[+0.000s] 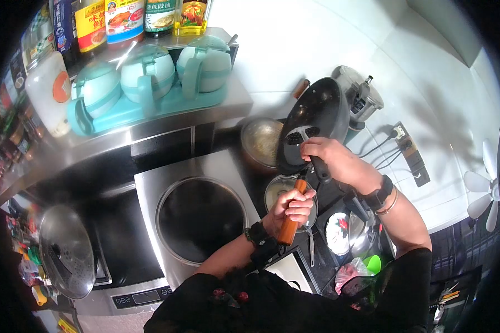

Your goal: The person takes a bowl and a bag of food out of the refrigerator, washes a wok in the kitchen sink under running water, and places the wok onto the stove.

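My left hand (294,210) is wrapped round the orange-brown wooden handle (289,228) of a black frying pan (323,102). The pan is tipped steeply to one side, above the right part of the counter. In my right hand (330,157) is a slotted spatula (306,133) with a black handle, its head against or close to the pan's inner face. A round metal pot (259,143) with pale contents stands just left of the pan. Below the pan, partly hidden by my left hand, is another pot (276,188).
On the left lies a cooktop with a round black plate (201,219) and a perforated steel lid (66,252). Teal-lidded seasoning jars (147,72) and sauce bottles (125,19) line the shelf. At right are a steel pot (366,100), a power strip (411,150) with cords and a fan (486,186).
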Demonstrator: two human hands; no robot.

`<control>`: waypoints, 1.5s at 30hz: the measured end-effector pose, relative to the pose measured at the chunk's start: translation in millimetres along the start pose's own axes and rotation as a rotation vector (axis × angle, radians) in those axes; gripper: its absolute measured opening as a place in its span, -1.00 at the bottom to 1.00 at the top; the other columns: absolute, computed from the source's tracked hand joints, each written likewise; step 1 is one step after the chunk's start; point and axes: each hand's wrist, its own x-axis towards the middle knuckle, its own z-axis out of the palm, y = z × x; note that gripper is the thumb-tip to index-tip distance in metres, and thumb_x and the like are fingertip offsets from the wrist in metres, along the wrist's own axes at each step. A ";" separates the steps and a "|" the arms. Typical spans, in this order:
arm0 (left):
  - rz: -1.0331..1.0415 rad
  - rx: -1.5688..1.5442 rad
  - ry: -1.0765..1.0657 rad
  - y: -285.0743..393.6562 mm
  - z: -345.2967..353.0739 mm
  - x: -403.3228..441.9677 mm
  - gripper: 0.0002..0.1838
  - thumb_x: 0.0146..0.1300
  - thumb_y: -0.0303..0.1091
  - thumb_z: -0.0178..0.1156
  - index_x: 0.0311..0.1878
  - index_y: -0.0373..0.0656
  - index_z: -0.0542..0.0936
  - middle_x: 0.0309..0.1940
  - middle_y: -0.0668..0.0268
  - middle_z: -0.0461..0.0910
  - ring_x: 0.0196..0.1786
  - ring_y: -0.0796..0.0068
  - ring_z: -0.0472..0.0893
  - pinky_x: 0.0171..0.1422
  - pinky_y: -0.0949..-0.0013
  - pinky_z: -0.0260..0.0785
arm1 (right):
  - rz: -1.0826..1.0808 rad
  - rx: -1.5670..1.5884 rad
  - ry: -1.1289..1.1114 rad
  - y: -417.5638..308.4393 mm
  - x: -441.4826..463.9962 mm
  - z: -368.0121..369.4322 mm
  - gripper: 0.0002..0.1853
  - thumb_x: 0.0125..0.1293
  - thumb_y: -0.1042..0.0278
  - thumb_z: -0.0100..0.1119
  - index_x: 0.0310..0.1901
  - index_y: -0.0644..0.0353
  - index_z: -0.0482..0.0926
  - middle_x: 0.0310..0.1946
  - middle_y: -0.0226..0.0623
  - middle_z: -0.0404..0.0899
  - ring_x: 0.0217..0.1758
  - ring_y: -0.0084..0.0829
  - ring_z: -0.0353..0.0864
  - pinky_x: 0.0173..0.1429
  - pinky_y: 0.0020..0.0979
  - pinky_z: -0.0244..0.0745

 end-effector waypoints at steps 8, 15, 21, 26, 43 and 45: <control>0.020 -0.036 0.007 -6.4 5.0 2.8 -0.97 0.28 -0.49 -0.07 -0.25 -0.18 0.29 -0.70 0.50 0.24 -0.74 0.71 0.28 -0.63 0.59 0.22 | -0.024 -0.010 0.001 -2.1 -2.8 -0.7 -0.81 -0.05 0.65 0.05 -0.32 0.31 0.42 -0.26 -0.13 0.47 -0.11 0.00 0.50 -0.05 -0.22 0.42; 0.002 -0.020 -0.054 -5.6 1.7 5.1 -0.96 0.29 -0.47 -0.06 -0.25 -0.18 0.30 -0.69 0.50 0.24 -0.74 0.73 0.27 -0.63 0.59 0.21 | -0.023 -0.038 -0.004 -9.4 -3.3 -4.8 -0.79 -0.08 0.68 0.02 -0.32 0.30 0.43 -0.24 -0.12 0.48 -0.08 0.01 0.49 -0.04 -0.21 0.42; 0.026 -0.060 -0.041 -9.1 8.7 6.2 -0.97 0.27 -0.52 -0.09 -0.26 -0.20 0.28 -0.73 0.48 0.24 -0.74 0.68 0.31 -0.66 0.57 0.26 | -0.016 -0.034 -0.017 -6.8 -4.1 -3.0 -0.78 -0.10 0.69 0.04 -0.32 0.32 0.43 -0.22 -0.10 0.49 -0.07 0.01 0.50 -0.02 -0.20 0.42; 0.020 -0.062 -0.052 -9.1 7.5 7.0 -0.97 0.27 -0.52 -0.09 -0.27 -0.21 0.28 -0.72 0.48 0.25 -0.73 0.69 0.31 -0.66 0.58 0.25 | -0.020 -0.039 -0.011 -12.0 -5.0 -5.4 -0.80 -0.06 0.67 0.03 -0.31 0.33 0.43 -0.22 -0.10 0.49 -0.08 0.00 0.51 -0.02 -0.21 0.44; 0.027 -0.051 -0.012 -11.5 10.1 6.3 -0.96 0.26 -0.52 -0.07 -0.26 -0.20 0.28 -0.73 0.48 0.24 -0.74 0.69 0.29 -0.68 0.59 0.23 | -0.047 -0.037 0.023 -7.8 -10.0 -5.0 -0.80 -0.05 0.69 0.07 -0.32 0.33 0.44 -0.27 -0.09 0.49 -0.11 -0.01 0.53 -0.07 -0.21 0.46; 0.040 0.000 0.029 -12.6 14.0 5.4 -0.95 0.25 -0.53 -0.07 -0.25 -0.21 0.28 -0.72 0.48 0.24 -0.74 0.71 0.29 -0.68 0.61 0.23 | -0.040 -0.048 0.002 -8.0 -11.0 -5.1 -0.83 -0.04 0.63 0.05 -0.32 0.35 0.43 -0.24 -0.09 0.49 -0.10 -0.02 0.52 -0.04 -0.23 0.44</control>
